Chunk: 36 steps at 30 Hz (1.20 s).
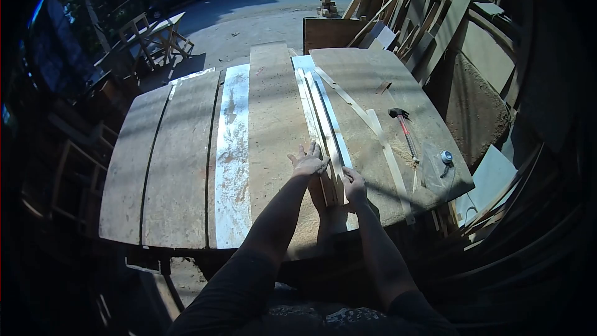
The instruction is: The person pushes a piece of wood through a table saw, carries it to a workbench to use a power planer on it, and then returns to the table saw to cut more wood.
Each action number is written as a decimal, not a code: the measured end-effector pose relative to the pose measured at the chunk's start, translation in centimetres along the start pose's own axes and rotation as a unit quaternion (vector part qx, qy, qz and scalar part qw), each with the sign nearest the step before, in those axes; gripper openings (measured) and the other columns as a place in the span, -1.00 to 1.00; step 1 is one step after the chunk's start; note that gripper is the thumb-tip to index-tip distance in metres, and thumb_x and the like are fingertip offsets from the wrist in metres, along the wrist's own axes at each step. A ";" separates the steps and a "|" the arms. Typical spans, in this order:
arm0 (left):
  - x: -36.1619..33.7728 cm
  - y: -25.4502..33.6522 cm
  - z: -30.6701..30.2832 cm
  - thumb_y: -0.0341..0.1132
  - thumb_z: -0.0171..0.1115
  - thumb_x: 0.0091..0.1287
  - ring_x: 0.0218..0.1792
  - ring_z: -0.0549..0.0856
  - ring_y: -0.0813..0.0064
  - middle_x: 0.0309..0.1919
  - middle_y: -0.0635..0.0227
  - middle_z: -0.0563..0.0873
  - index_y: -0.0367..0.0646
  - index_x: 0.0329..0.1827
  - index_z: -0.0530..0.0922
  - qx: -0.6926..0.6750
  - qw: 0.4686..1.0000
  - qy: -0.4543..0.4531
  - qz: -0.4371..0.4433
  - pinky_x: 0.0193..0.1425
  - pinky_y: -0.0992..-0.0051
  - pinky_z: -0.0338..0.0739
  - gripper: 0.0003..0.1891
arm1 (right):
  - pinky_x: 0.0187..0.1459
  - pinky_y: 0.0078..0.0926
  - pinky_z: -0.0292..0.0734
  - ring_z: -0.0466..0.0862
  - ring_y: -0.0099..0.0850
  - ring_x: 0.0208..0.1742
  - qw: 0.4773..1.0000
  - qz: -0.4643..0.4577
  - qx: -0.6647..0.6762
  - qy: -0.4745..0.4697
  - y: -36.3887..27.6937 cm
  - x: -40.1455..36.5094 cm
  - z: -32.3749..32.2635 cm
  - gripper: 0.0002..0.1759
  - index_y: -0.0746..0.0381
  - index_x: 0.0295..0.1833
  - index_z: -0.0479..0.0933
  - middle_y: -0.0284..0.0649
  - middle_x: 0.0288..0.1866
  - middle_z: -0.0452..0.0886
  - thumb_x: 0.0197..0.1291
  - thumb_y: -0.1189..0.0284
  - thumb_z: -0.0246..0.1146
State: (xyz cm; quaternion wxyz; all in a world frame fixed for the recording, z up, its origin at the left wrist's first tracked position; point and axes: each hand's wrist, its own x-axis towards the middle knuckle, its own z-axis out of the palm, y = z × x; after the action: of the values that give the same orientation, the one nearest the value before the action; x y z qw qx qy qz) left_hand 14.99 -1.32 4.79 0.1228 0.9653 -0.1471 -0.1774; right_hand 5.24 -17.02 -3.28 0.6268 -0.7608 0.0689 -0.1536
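Note:
Long narrow wooden strips (323, 126) lie side by side, lengthwise, over a white-surfaced board (303, 62) on the worktable. Across their near half my left hand (308, 163) lies flat with its fingers spread, touching the strips. My right hand (355, 186) is closed, fingers curled and pressed together at the right edge of the strips near their close end. What sits between those fingers is too small to make out. To the right lie a thin loose strip (390, 160) and a hammer (404, 132) with a dark head and red on its handle.
The plank-topped worktable (180, 168) has long gaps and a white-stained plank (233, 149). A tape measure (446, 157) and a clear plastic bag (433, 171) lie near its right corner. Stacked lumber (435, 18) leans at right. A wooden sawhorse (158, 43) stands back left.

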 end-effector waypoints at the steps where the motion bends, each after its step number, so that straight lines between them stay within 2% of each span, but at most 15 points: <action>1: 0.0 0.0 0.1 0.30 -0.26 0.38 0.56 -0.15 0.02 0.59 0.47 -0.15 0.04 0.58 -0.08 0.007 1.000 0.002 -0.004 0.42 -0.40 -0.25 -0.19 | 0.05 -0.35 0.57 0.70 -0.17 -0.03 0.989 -0.074 -0.109 0.066 1.2 0.1 -1.0 -0.60 0.36 0.16 0.50 0.02 0.00 0.65 0.18 0.56 0.17; 3: 0.1 0.1 0.2 0.27 -0.26 0.39 0.56 -0.15 0.03 0.59 0.46 -0.15 0.03 0.58 -0.07 0.007 1.000 -0.002 -0.004 0.42 -0.40 -0.25 -0.20 | 0.02 -0.30 0.57 0.68 -0.13 -0.14 0.859 -0.152 -0.433 0.228 2.5 1.1 -2.9 -0.62 0.34 0.07 0.56 -0.01 -0.17 0.67 0.16 0.38 0.28; 4: 0.1 0.2 0.2 0.27 -0.26 0.39 0.57 -0.15 0.04 0.59 0.47 -0.15 0.03 0.58 -0.07 0.011 1.000 0.006 -0.008 0.42 -0.40 -0.25 -0.20 | 0.02 -0.30 0.57 0.68 -0.13 -0.14 0.859 -0.154 -0.433 0.228 1.2 0.9 -2.6 -0.62 0.34 0.07 0.56 -0.01 -0.17 0.67 0.16 0.38 0.28; 6: 0.3 0.1 0.5 0.27 -0.25 0.39 0.57 -0.14 0.05 0.59 0.47 -0.15 0.03 0.58 -0.07 0.014 1.000 0.013 -0.011 0.42 -0.40 -0.25 -0.20 | -0.10 -0.07 0.54 0.67 -0.01 -0.21 0.920 -0.109 -0.368 0.087 -2.5 -1.0 -1.6 -0.54 0.31 -0.02 0.56 -0.04 -0.18 0.66 0.17 0.14 0.27; 7: 0.5 -0.2 0.8 0.27 -0.23 0.39 0.57 -0.14 0.05 0.59 0.47 -0.14 0.04 0.58 -0.06 0.005 1.000 0.016 -0.005 0.42 -0.40 -0.25 -0.20 | -0.11 -0.08 0.57 0.67 0.00 -0.16 0.938 -0.041 -0.339 0.054 -6.2 -3.1 0.2 -0.45 0.31 -0.04 0.55 -0.03 -0.20 0.64 0.10 0.04 0.32; 9: 0.4 -0.3 1.0 0.27 -0.21 0.39 0.57 -0.14 0.06 0.59 0.47 -0.13 0.04 0.58 -0.06 -0.003 1.000 0.018 0.002 0.42 -0.40 -0.25 -0.20 | -0.13 -0.09 0.59 0.68 -0.01 -0.15 0.893 0.014 -0.446 -0.059 -5.4 -3.6 2.5 -0.39 0.33 -0.04 0.52 -0.02 -0.22 0.61 0.05 0.00 0.35; 18: -0.7 0.8 -0.3 0.33 0.03 0.24 0.56 -0.12 0.04 0.59 0.42 -0.09 -0.01 0.57 -0.03 0.006 0.998 0.054 -0.007 0.40 -0.43 -0.17 -0.05 | -0.13 -0.10 0.59 0.67 -0.01 -0.13 0.893 0.002 -0.449 -0.007 -7.3 -2.6 4.5 -0.46 0.27 0.02 0.52 0.02 -0.16 0.60 0.00 0.14 0.36; 21: -1.5 1.7 -2.7 0.24 0.18 0.19 0.54 -0.03 -0.06 0.58 0.29 -0.03 -0.11 0.56 -0.03 -0.064 0.993 0.099 0.003 0.45 -0.26 -0.02 0.00 | -0.09 -0.10 0.58 0.67 -0.02 -0.11 0.890 -0.006 -0.456 -0.020 -11.1 -0.8 3.9 -0.53 0.28 -0.03 0.55 0.03 -0.16 0.62 0.00 0.21 0.35; 23: -2.0 2.5 -3.8 0.11 0.34 0.09 0.40 0.30 -0.09 0.51 0.02 0.12 -0.26 0.50 0.06 -0.221 0.949 0.223 0.012 0.38 0.01 0.29 0.01 | -0.09 -0.10 0.58 0.68 0.01 -0.13 0.906 0.035 -0.421 -0.015 -17.0 -1.0 4.1 -0.62 0.34 -0.19 0.61 0.08 -0.20 0.65 0.00 0.25 0.32; 24: -0.9 2.2 -3.3 -0.06 0.44 0.03 0.26 0.45 -0.11 0.42 -0.10 0.26 -0.30 0.45 0.09 -0.303 0.912 0.275 0.019 0.27 0.22 0.43 -0.01 | -0.09 -0.11 0.58 0.68 0.02 -0.15 0.902 0.019 -0.431 -0.018 -17.8 -1.6 3.8 -0.62 0.36 -0.22 0.61 0.10 -0.18 0.64 -0.01 0.24 0.32; 25: 0.1 2.0 -3.8 -0.15 0.46 0.04 0.13 0.59 0.02 0.22 -0.07 0.52 -0.34 0.30 0.33 -0.332 0.906 0.261 -0.019 0.14 0.26 0.52 -0.21 | -0.10 -0.12 0.59 0.69 0.03 -0.16 0.898 0.003 -0.440 -0.021 -18.4 -2.0 3.6 -0.61 0.38 -0.24 0.61 0.12 -0.16 0.64 -0.03 0.24 0.32; 27: -0.9 0.7 -3.8 -0.21 0.47 0.07 -0.18 0.70 0.24 -0.21 0.13 0.74 -0.35 0.07 0.55 -0.515 0.850 0.112 0.024 -0.01 0.30 0.59 -0.45 | -0.14 -0.11 0.59 0.69 0.03 -0.21 0.898 -0.041 -0.438 0.005 -18.1 -4.5 2.9 -0.61 0.38 -0.26 0.59 0.10 -0.19 0.62 -0.05 0.24 0.34; 31: -6.3 1.5 0.0 -0.24 0.45 0.09 -0.27 0.69 0.42 -0.31 0.23 0.74 -0.33 -0.16 0.66 -0.584 0.801 0.127 0.026 -0.14 0.41 0.59 -0.64 | -0.14 -0.06 0.53 0.64 -0.03 -0.22 0.900 -0.112 -0.421 0.009 -16.4 -12.3 0.9 -0.61 0.32 -0.21 0.49 0.00 -0.25 0.54 -0.10 0.31 0.39; 34: -11.6 1.8 4.2 -0.36 0.45 0.10 -0.19 0.71 0.34 -0.13 0.18 0.68 -0.29 0.10 0.39 -0.659 0.741 0.114 0.067 -0.11 0.39 0.62 -0.46 | -0.07 -0.05 0.46 0.55 -0.06 -0.15 0.848 -0.197 -0.491 0.027 -15.5 -18.9 -1.9 -0.55 0.28 -0.14 0.41 -0.08 -0.26 0.46 -0.07 0.30 0.42; 36: -15.2 2.3 7.1 -0.39 0.43 0.13 -0.18 0.71 0.32 -0.13 0.19 0.67 -0.27 0.10 0.37 -0.693 0.715 0.080 0.052 -0.10 0.35 0.63 -0.48 | 0.00 -0.07 0.41 0.52 -0.09 -0.09 0.881 -0.191 -0.433 0.029 -14.1 -22.5 -4.4 -0.53 0.24 -0.11 0.39 -0.11 -0.22 0.45 -0.04 0.24 0.41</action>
State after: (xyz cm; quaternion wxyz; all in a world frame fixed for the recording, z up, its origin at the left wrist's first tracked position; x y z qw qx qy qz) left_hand -1.81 0.22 3.69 0.7775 0.6115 -0.0226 -0.1450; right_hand -18.60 -11.54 7.92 0.1913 -0.9499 -0.0002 -0.2472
